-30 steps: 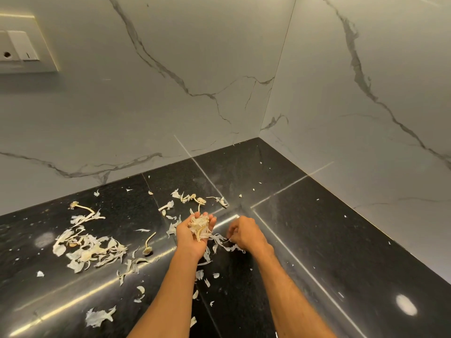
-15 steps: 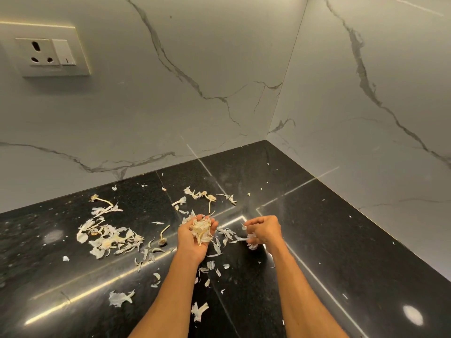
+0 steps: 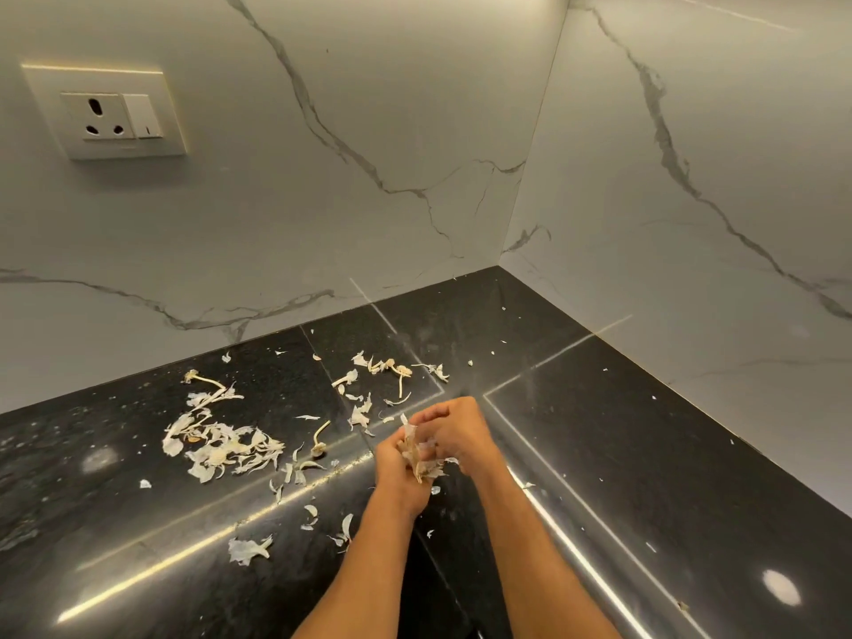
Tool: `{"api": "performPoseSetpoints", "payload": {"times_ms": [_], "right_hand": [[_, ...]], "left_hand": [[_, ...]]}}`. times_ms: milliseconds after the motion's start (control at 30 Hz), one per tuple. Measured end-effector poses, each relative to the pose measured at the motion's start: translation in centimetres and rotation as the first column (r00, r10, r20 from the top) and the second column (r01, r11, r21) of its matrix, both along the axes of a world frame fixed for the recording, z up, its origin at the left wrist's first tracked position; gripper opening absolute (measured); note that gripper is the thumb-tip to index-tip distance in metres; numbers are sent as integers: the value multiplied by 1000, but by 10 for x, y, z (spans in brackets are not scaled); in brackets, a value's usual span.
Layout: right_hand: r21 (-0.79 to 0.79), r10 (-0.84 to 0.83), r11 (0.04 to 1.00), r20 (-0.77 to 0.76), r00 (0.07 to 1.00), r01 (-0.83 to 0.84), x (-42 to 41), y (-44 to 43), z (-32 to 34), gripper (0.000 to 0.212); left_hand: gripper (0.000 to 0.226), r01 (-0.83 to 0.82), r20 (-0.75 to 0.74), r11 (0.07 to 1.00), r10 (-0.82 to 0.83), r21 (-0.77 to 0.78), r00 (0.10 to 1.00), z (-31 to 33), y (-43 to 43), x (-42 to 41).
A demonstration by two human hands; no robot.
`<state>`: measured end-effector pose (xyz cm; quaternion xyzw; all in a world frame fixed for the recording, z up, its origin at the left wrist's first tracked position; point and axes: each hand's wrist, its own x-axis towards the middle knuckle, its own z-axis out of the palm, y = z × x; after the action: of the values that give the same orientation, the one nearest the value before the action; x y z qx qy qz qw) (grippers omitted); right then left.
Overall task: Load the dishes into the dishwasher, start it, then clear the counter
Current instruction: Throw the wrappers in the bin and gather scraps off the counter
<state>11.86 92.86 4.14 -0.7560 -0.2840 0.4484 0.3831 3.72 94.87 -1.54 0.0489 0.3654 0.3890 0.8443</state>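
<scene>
Dry garlic peels lie scattered over the black stone counter (image 3: 622, 454). A big heap of peels (image 3: 221, 447) sits at the left and a smaller scatter with stems (image 3: 387, 371) lies further back. My left hand (image 3: 394, 472) is cupped and holds a bunch of peels (image 3: 417, 458). My right hand (image 3: 454, 433) is pressed against the left one, fingers curled over the same bunch of peels. Both hands hover just above the counter near its middle.
Marble walls (image 3: 322, 200) meet in a corner behind the counter. A wall socket with a switch (image 3: 110, 115) is at the upper left. Loose single peels (image 3: 249, 548) lie near the front. The counter's right part holds only tiny flecks.
My right hand has come left from the counter with more peels and now meets my left hand. The view has tilted up, showing the whole socket.
</scene>
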Motion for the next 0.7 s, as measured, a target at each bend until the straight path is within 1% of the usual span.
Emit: {"api": "performPoseSetpoints", "payload": {"times_ms": [33, 100, 167, 233, 267, 300, 367, 433, 467, 533, 567, 633, 667, 700], "right_hand": [[-1, 12, 1000, 56, 998, -12, -3, -4, 1, 22], [8, 41, 999, 100, 994, -42, -6, -12, 8, 19], [77, 26, 996, 127, 992, -37, -6, -23, 18, 16], [229, -104, 971, 177, 979, 61, -4, -35, 24, 13], [316, -202, 939, 189, 961, 135, -4, -42, 24, 11], [377, -291, 902, 169, 942, 211, -4, -49, 22, 9], [404, -384, 848, 23, 923, 343, -8, -61, 12, 7], [356, -409, 812, -219, 886, 463, -19, -70, -5, 11], [328, -415, 787, -347, 841, 523, -26, -75, -14, 14], [277, -431, 704, -565, 703, 654, -38, -84, -21, 20], [259, -420, 670, -641, 643, 696, -42, -92, -29, 24], [201, -402, 629, -743, 535, 751, -49, -108, -39, 30], [186, -375, 616, -786, 492, 765, -52, -116, -43, 29], [172, -324, 621, -832, 450, 765, -58, -123, -46, 27]], "left_hand": [[41, 6, -2, 1000, -6, 26, 1000, 1, -2, -1], [39, 5, -13, 1000, -5, 8, 1000, 4, -6, -1], [37, -7, -6, 1000, 7, -21, 1000, 5, -10, -2], [32, -9, 21, 1000, 9, -2, 1000, 5, -12, 1], [30, -10, 29, 1000, 10, 5, 1000, 6, -14, 0], [28, -6, 34, 1000, 6, 7, 999, 4, -16, 0], [30, 15, 33, 1000, -15, 17, 999, 3, -23, 2], [33, 41, 20, 999, -41, 5, 999, 7, -38, 2], [32, 48, 0, 999, -48, 8, 999, 9, -47, 2], [28, 51, -55, 998, -49, 47, 997, 14, -64, 2], [28, 38, -93, 997, -32, 63, 995, 12, -75, 1], [31, -13, -166, 994, 32, 112, 986, 10, -97, -8], [27, -47, -207, 990, 74, 134, 975, 12, -109, -15], [22, -67, -212, 984, 102, 162, 972, 12, -120, -19]]}}
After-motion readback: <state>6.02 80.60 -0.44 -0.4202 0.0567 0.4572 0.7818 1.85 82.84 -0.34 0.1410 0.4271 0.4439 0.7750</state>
